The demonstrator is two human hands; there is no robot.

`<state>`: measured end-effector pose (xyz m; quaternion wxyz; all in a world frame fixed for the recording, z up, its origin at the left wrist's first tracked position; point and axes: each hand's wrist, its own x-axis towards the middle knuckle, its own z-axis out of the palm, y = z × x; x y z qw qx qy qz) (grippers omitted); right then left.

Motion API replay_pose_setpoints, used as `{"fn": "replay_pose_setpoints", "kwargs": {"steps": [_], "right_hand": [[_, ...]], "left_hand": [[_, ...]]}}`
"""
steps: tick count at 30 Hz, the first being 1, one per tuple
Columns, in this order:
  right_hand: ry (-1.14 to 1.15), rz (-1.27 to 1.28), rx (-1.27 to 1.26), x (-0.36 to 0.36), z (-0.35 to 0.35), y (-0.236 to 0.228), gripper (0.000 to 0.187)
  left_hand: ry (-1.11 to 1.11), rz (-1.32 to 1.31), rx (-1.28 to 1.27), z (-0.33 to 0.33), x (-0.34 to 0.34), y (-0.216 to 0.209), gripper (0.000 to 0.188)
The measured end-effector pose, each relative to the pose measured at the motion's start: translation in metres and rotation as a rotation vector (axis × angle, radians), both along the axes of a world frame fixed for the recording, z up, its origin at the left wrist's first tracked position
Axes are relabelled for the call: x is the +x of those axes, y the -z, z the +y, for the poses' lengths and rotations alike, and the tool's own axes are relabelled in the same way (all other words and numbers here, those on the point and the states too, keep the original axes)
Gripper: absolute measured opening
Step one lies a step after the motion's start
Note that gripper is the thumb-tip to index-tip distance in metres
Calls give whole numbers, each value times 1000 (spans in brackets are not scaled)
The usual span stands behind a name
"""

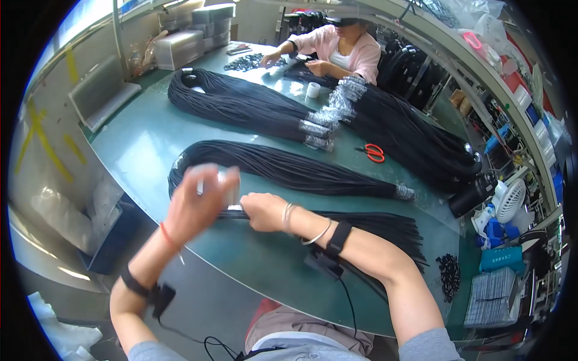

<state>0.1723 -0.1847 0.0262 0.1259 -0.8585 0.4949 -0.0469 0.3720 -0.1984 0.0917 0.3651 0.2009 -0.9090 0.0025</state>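
My left hand (194,203), smeared by motion, is closed around a whitish roll that looks like clear tape (232,188). Just right of it, my right hand (264,210) is closed on a bundle of black cables (385,227), near the table's front edge. A pale, shiny wrap (233,208) shows on the bundle between my two hands. The cables run right beneath my right forearm and fan out at their loose ends. Behind my hands lies a looped black cable bundle (271,165), its right end wrapped in silvery film.
More cable bundles (241,102) lie farther back, alongside orange-handled scissors (374,153) and a white tape roll (313,90). A co-worker (346,51) handles small black parts across the table. At right stand a black bottle (472,195), a fan (509,201) and a pile of connectors (448,277).
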Motion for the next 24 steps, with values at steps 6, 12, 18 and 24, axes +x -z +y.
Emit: {"fn": "replay_pose_setpoints", "kwargs": {"steps": [6,12,18,24], "right_hand": [[212,21,-298,29,38,-32,32],[233,-178,32,7,19,-45,32],[109,-661,832,-4,-3,-47,28],[91,-130,-77,17,19,-5,26]], "left_hand": [[-8,-259,932,-70,-13,46,33],[-96,-263,-45,3,-9,26,44],[121,-339,-339,32,38,60,54],[-227,-72,-294,-6,-3,-3,52]]}}
